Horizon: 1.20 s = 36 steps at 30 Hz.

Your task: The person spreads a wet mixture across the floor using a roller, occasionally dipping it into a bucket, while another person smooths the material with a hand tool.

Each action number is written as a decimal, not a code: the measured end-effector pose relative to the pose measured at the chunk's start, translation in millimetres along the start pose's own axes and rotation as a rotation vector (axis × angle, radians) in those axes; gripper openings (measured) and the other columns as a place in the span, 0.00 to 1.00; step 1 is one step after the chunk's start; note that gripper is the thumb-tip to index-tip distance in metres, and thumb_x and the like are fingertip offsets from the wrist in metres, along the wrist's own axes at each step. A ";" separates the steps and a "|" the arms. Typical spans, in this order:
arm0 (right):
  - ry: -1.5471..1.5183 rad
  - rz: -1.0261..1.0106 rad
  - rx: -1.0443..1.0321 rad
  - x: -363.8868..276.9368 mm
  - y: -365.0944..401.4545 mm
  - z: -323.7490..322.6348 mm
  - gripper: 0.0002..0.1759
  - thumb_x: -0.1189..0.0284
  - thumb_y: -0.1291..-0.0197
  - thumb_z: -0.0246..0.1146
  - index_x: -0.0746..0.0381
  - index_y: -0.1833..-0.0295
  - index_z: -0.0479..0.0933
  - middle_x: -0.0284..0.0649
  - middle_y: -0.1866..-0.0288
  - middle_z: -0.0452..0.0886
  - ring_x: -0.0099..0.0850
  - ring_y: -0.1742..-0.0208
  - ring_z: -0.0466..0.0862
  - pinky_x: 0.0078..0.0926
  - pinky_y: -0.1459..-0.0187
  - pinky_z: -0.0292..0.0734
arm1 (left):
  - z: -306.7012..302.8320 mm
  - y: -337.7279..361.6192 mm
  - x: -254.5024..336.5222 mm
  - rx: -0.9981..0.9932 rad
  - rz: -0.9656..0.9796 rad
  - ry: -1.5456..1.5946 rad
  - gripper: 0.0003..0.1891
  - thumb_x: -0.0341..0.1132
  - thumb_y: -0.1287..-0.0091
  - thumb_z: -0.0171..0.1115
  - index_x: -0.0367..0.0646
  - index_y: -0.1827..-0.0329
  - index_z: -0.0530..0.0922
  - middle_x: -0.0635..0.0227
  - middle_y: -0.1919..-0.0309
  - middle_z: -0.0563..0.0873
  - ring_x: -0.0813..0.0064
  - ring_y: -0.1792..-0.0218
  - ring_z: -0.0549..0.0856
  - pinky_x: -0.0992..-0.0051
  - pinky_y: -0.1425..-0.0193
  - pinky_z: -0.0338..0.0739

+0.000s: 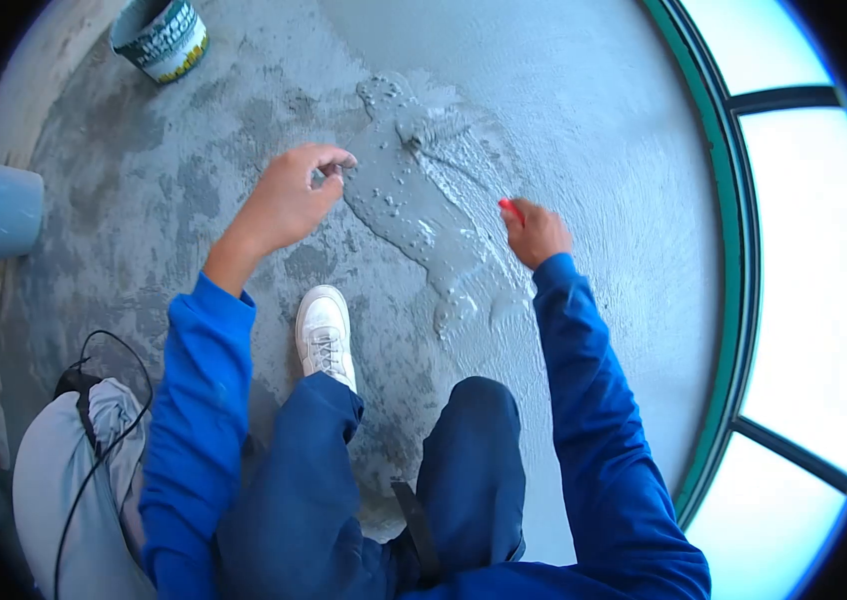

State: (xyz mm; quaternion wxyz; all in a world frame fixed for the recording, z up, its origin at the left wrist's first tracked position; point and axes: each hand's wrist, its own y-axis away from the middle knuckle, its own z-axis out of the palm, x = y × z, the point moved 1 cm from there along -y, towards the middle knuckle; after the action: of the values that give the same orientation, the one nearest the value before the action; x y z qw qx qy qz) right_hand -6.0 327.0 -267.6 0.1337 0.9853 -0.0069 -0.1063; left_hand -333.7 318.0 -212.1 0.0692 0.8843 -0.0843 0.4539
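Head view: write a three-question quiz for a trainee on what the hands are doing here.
1. True or false: the right hand grips a red object.
2. Fill in: the shoe between the two arms is ___ in colour.
3. The fingertips of the left hand are nearest to: A) the wet grey mix; B) the shoe; C) the right hand.

Key: 1 true; 2 white; 3 A.
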 end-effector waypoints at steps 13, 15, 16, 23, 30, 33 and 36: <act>0.027 0.010 -0.001 -71.0 -161.0 -1.0 0.18 0.56 0.38 0.54 0.54 0.51 0.80 0.51 0.55 0.82 0.51 0.51 0.80 0.45 0.49 0.75 | -4.3 -7.9 -73.9 0.004 -0.323 0.315 0.12 0.28 0.36 0.54 0.36 0.51 0.79 0.61 0.61 0.80 0.74 0.64 0.80 0.74 0.62 0.76; 0.012 0.069 -0.034 -58.5 -146.6 8.6 0.19 0.54 0.37 0.52 0.52 0.51 0.80 0.51 0.53 0.81 0.51 0.50 0.80 0.46 0.48 0.75 | -20.2 -22.0 -77.1 0.021 -0.251 0.273 0.12 0.28 0.36 0.54 0.36 0.51 0.79 0.61 0.60 0.81 0.75 0.65 0.80 0.75 0.63 0.75; 0.001 0.069 -0.061 -48.7 -130.8 11.0 0.20 0.53 0.36 0.51 0.52 0.49 0.79 0.50 0.53 0.81 0.52 0.50 0.80 0.46 0.48 0.75 | -29.3 -26.3 -74.4 0.026 -0.242 0.252 0.12 0.28 0.36 0.54 0.37 0.51 0.79 0.62 0.60 0.81 0.75 0.65 0.80 0.75 0.63 0.75; -0.194 0.186 -0.084 85.7 67.7 32.3 0.19 0.58 0.38 0.55 0.59 0.50 0.77 0.53 0.59 0.82 0.53 0.56 0.81 0.48 0.55 0.75 | -86.3 -46.8 -3.5 0.075 -0.082 0.047 0.14 0.28 0.34 0.55 0.40 0.47 0.78 0.69 0.61 0.81 0.85 0.71 0.76 0.81 0.65 0.75; -0.210 0.341 -0.093 168.7 214.5 1.1 0.17 0.58 0.37 0.55 0.56 0.50 0.78 0.51 0.62 0.82 0.51 0.60 0.82 0.47 0.57 0.75 | -132.0 -40.9 111.9 -0.015 0.014 -0.159 0.14 0.28 0.33 0.54 0.39 0.45 0.77 0.67 0.57 0.80 0.84 0.67 0.76 0.82 0.63 0.73; -0.215 0.337 -0.095 166.1 207.9 8.6 0.16 0.58 0.37 0.55 0.55 0.51 0.78 0.51 0.63 0.83 0.51 0.61 0.82 0.47 0.58 0.76 | -140.3 -31.9 162.8 -0.077 0.027 -0.269 0.14 0.28 0.33 0.54 0.40 0.44 0.76 0.69 0.56 0.79 0.84 0.64 0.77 0.82 0.61 0.72; -0.339 0.203 -0.037 143.9 141.1 41.1 0.17 0.59 0.38 0.56 0.55 0.48 0.78 0.51 0.61 0.83 0.51 0.60 0.82 0.47 0.58 0.76 | -137.4 -23.1 223.4 -0.101 0.067 -0.367 0.14 0.28 0.34 0.55 0.39 0.45 0.77 0.70 0.57 0.79 0.85 0.66 0.74 0.83 0.63 0.68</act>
State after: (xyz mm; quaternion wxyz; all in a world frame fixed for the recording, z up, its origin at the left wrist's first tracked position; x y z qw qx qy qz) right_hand 128.1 174.1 -298.8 0.1589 0.9449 -0.1266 -0.2568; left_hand -309.3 348.6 48.2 0.0821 0.9444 -0.1476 0.2821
